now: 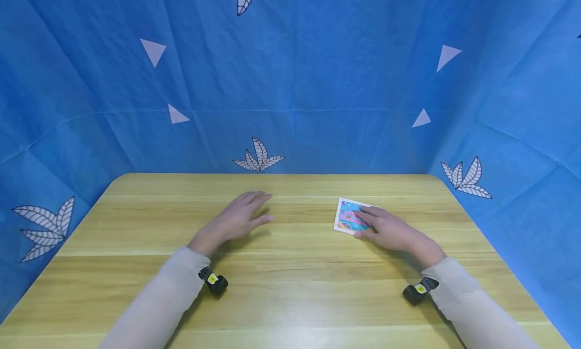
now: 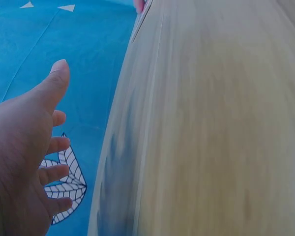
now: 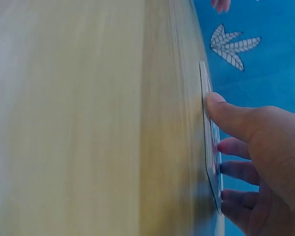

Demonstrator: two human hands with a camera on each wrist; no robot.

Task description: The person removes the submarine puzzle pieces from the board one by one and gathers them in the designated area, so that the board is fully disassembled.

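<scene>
Blue cloth [image 1: 317, 61] up first in the head view, printed with white triangles [image 1: 153, 51] and leafy sprigs [image 1: 259, 157]. Down to a wood-grain table [image 1: 290, 293], and straight to a small picture card [image 1: 346, 217], right of the middle, lying face up with a white border around pink, orange and turquoise. Over it, the right hand [image 1: 390, 230]: fingertips on the picture, thumb at the near edge, relaxed, touching rather than clutching. Across to the left hand [image 1: 238, 220], well apart from the card, fully released, fingers extended above the wood. Pale sleeves [image 1: 159, 293] on both arms, with black devices [image 1: 218, 284] strapped at the wrists. On to the left wrist view: palm open, thumb raised, a sliver of card at the top edge beside a fingertip. Now the right wrist view: card nearly edge-on along the tabletop, thumb against its edge, fingertips meeting its picture side.
</scene>
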